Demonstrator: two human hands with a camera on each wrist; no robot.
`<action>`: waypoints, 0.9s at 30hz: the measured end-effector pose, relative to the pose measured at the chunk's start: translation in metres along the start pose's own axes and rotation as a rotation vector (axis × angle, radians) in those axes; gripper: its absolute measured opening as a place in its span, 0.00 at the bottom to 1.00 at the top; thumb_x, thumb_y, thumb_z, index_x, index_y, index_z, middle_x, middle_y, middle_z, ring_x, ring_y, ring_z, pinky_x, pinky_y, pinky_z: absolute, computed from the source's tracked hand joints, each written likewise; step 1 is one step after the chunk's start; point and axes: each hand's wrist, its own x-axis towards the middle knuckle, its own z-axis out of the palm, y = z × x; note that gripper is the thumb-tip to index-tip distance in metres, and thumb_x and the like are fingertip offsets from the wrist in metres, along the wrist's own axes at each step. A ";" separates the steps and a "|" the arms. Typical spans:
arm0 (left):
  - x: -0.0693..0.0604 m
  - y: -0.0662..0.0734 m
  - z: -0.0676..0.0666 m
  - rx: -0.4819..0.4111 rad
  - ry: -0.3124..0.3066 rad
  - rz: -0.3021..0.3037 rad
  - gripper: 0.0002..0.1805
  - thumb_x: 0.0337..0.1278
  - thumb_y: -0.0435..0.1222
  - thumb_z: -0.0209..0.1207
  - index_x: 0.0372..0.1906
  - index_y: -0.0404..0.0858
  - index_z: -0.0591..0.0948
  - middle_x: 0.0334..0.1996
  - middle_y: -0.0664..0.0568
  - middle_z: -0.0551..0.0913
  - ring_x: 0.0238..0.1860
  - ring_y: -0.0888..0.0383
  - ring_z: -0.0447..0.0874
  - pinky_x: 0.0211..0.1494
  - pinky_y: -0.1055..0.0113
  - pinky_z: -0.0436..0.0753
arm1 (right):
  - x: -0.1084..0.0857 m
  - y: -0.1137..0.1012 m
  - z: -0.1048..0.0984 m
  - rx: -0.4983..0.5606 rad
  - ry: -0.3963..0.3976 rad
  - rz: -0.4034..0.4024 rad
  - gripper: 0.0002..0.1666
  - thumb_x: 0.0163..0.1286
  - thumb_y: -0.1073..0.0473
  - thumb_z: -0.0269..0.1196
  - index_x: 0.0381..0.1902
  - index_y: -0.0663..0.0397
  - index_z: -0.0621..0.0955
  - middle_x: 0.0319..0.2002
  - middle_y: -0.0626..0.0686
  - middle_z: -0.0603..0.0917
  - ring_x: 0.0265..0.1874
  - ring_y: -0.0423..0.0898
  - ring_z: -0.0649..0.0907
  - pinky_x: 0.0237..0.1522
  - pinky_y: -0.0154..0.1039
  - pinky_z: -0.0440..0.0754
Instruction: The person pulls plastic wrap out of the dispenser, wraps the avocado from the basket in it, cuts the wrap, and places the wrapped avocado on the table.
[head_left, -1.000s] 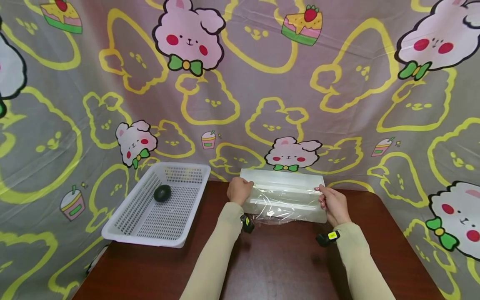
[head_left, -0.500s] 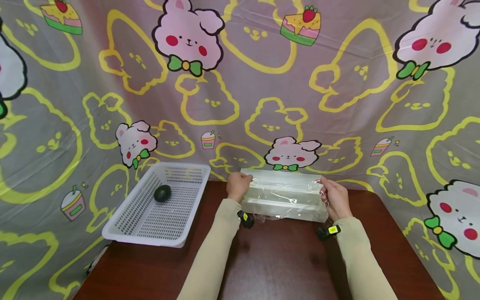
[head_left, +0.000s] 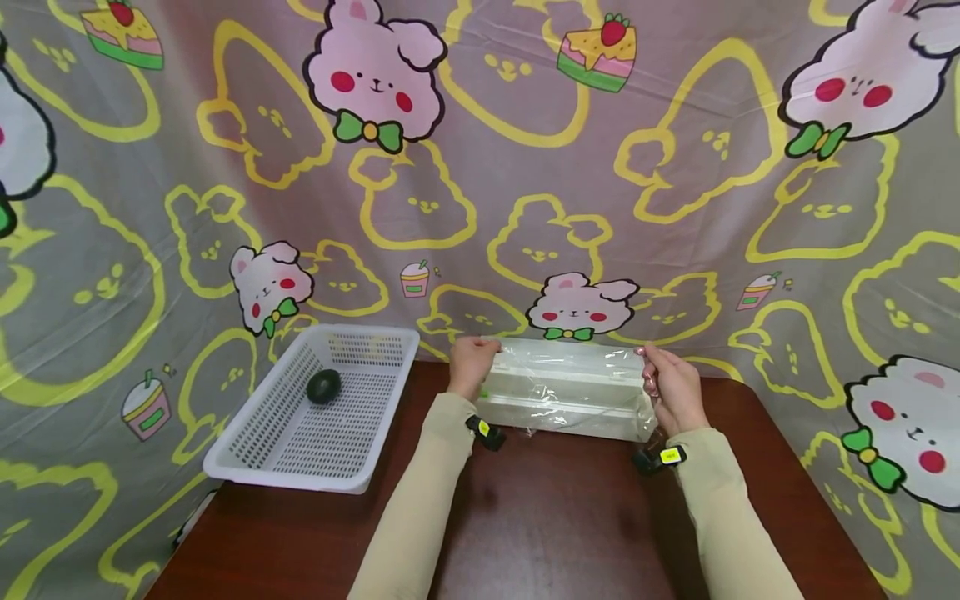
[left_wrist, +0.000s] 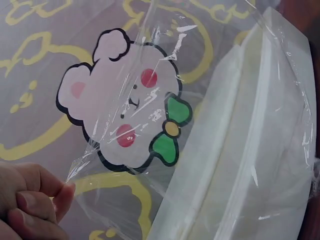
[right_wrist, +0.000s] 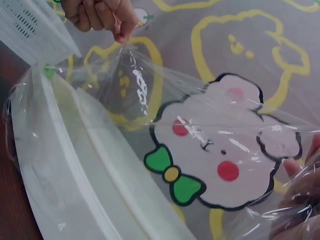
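A sheet of clear cling film (right_wrist: 137, 85) is stretched between my two hands. My left hand (head_left: 471, 367) pinches its left corner, and the gathered film runs from those fingertips in the left wrist view. At the opposite corner my right hand (head_left: 677, 392) holds the film between thumb and fingers; crumpled film partly covers that hand in the right wrist view. Below and behind the sheet is a long white cling film box (head_left: 570, 423) with a lengthwise channel inside. The film crosses the box and hangs loosely over its near edge.
On the left stands a white perforated plastic basket (head_left: 225, 467), holding a dark green oval fruit (head_left: 324, 387) that resembles an avocado. A brown table (head_left: 555, 517) lies beneath everything. The patterned curtain (head_left: 480, 167) closes off the back and sides.
Both hands have risen away from the near side of the box, drawing the film up and back. The left has also drifted slightly left. Basket and fruit have stayed put.
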 end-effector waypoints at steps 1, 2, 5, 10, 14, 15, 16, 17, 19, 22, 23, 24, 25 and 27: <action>0.000 0.000 -0.001 -0.018 -0.005 0.001 0.08 0.57 0.33 0.66 0.33 0.32 0.91 0.25 0.52 0.80 0.19 0.61 0.66 0.22 0.69 0.66 | -0.001 -0.001 0.001 0.005 -0.001 -0.004 0.17 0.79 0.55 0.60 0.30 0.53 0.88 0.13 0.43 0.75 0.11 0.32 0.70 0.12 0.25 0.66; 0.000 0.001 -0.002 -0.038 -0.010 0.003 0.08 0.56 0.32 0.66 0.33 0.31 0.91 0.25 0.52 0.80 0.18 0.61 0.65 0.21 0.69 0.65 | -0.002 -0.002 0.002 0.008 0.000 -0.010 0.18 0.79 0.55 0.61 0.29 0.53 0.88 0.13 0.43 0.74 0.11 0.32 0.70 0.12 0.25 0.66; -0.002 0.003 -0.007 -0.082 -0.035 -0.003 0.07 0.58 0.32 0.65 0.33 0.32 0.91 0.21 0.54 0.79 0.12 0.63 0.57 0.15 0.70 0.60 | -0.006 -0.007 0.005 0.027 -0.019 -0.021 0.18 0.80 0.56 0.60 0.29 0.55 0.87 0.12 0.43 0.74 0.10 0.32 0.70 0.11 0.25 0.65; -0.007 0.008 -0.013 -0.120 -0.058 0.001 0.09 0.60 0.32 0.64 0.38 0.30 0.90 0.20 0.56 0.79 0.11 0.64 0.56 0.14 0.70 0.59 | -0.013 -0.014 0.007 0.094 -0.070 -0.032 0.18 0.80 0.57 0.60 0.30 0.58 0.87 0.11 0.44 0.74 0.09 0.33 0.70 0.10 0.25 0.64; -0.012 0.009 -0.016 -0.138 -0.059 0.017 0.11 0.59 0.32 0.63 0.40 0.28 0.90 0.21 0.57 0.77 0.14 0.64 0.58 0.17 0.71 0.60 | -0.022 -0.017 0.009 0.090 -0.080 -0.045 0.18 0.80 0.57 0.59 0.30 0.57 0.87 0.11 0.44 0.74 0.08 0.33 0.70 0.10 0.26 0.64; -0.014 0.009 -0.017 -0.142 -0.056 0.018 0.11 0.58 0.32 0.63 0.39 0.28 0.90 0.21 0.58 0.77 0.14 0.64 0.58 0.17 0.71 0.61 | -0.024 -0.017 0.009 0.084 -0.082 -0.046 0.18 0.80 0.57 0.59 0.30 0.57 0.87 0.11 0.44 0.74 0.08 0.34 0.70 0.10 0.26 0.64; -0.016 0.009 -0.018 -0.144 -0.051 0.021 0.11 0.58 0.32 0.64 0.39 0.28 0.90 0.23 0.59 0.78 0.15 0.64 0.59 0.18 0.70 0.61 | -0.027 -0.017 0.009 0.073 -0.085 -0.045 0.18 0.80 0.57 0.58 0.31 0.57 0.87 0.11 0.44 0.74 0.08 0.34 0.70 0.10 0.26 0.63; -0.018 0.008 -0.019 -0.146 -0.045 0.016 0.10 0.58 0.32 0.64 0.37 0.29 0.90 0.22 0.59 0.77 0.15 0.64 0.59 0.18 0.70 0.61 | -0.030 -0.018 0.009 0.059 -0.085 -0.045 0.18 0.80 0.57 0.58 0.32 0.56 0.87 0.11 0.43 0.73 0.08 0.34 0.69 0.10 0.26 0.63; -0.023 0.007 -0.020 -0.145 -0.035 0.015 0.09 0.57 0.32 0.65 0.34 0.29 0.90 0.21 0.60 0.75 0.15 0.64 0.59 0.18 0.70 0.60 | -0.036 -0.018 0.008 0.031 -0.084 -0.037 0.16 0.80 0.55 0.59 0.33 0.54 0.88 0.11 0.43 0.73 0.08 0.34 0.69 0.11 0.27 0.64; -0.032 0.002 -0.022 -0.141 -0.029 0.018 0.09 0.56 0.33 0.65 0.33 0.30 0.90 0.15 0.61 0.69 0.15 0.64 0.59 0.18 0.71 0.60 | -0.047 -0.017 0.003 -0.008 -0.083 -0.015 0.14 0.79 0.53 0.61 0.35 0.52 0.88 0.13 0.43 0.74 0.09 0.34 0.70 0.12 0.27 0.65; -0.036 0.000 -0.022 -0.142 -0.030 0.020 0.09 0.56 0.34 0.66 0.33 0.30 0.90 0.14 0.61 0.67 0.15 0.64 0.59 0.18 0.71 0.60 | -0.051 -0.017 0.001 -0.036 -0.082 -0.009 0.14 0.78 0.52 0.61 0.36 0.51 0.88 0.13 0.43 0.74 0.09 0.34 0.70 0.12 0.27 0.65; -0.039 -0.002 -0.023 -0.142 -0.032 0.028 0.10 0.57 0.34 0.66 0.34 0.29 0.90 0.14 0.61 0.66 0.16 0.64 0.59 0.19 0.70 0.59 | -0.055 -0.016 -0.001 -0.064 -0.084 -0.003 0.13 0.78 0.51 0.62 0.37 0.50 0.87 0.13 0.42 0.74 0.09 0.34 0.70 0.12 0.28 0.65; -0.043 -0.004 -0.024 -0.143 -0.033 0.033 0.11 0.57 0.35 0.66 0.35 0.29 0.90 0.15 0.61 0.67 0.17 0.63 0.60 0.20 0.70 0.61 | -0.059 -0.015 -0.003 -0.093 -0.090 0.003 0.13 0.78 0.50 0.62 0.37 0.50 0.87 0.13 0.42 0.74 0.09 0.34 0.70 0.12 0.28 0.66; -0.050 -0.008 -0.025 -0.137 -0.026 0.039 0.11 0.58 0.35 0.66 0.34 0.30 0.90 0.15 0.60 0.69 0.18 0.63 0.62 0.22 0.70 0.62 | -0.068 -0.013 -0.008 -0.170 -0.111 0.014 0.13 0.78 0.48 0.61 0.40 0.49 0.87 0.14 0.42 0.75 0.09 0.35 0.71 0.12 0.29 0.66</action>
